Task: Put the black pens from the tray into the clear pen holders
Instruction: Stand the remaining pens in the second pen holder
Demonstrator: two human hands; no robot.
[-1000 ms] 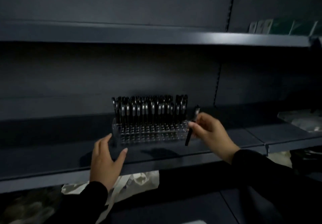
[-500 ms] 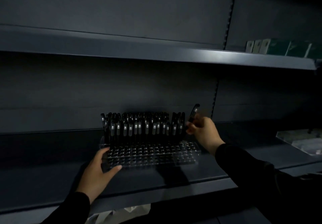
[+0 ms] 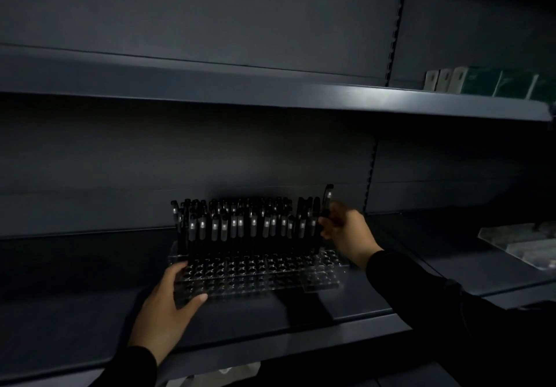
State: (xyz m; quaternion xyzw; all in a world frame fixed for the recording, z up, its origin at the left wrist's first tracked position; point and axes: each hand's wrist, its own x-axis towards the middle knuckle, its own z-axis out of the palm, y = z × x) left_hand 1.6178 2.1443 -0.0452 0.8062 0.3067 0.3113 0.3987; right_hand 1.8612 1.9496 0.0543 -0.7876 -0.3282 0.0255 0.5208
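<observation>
Black pen (image 3: 327,203) upright in my right hand (image 3: 346,233), at the right end of the clear pen holder (image 3: 258,275).

I pinch the pen near its middle with my right hand, its long axis close to vertical and leaning slightly right at the cap, just beside the last of the pens already standing in the holder's back rows. Its lower tip is hidden behind my fingers, so I cannot tell whether it has entered a hole. My left hand (image 3: 168,305) grips the holder's front left corner, thumb along the front edge, steadying it on the shelf (image 3: 90,311). The holder's front rows are open holes, nearer to me than the pen; I judge the pen must drop straight down.
</observation>
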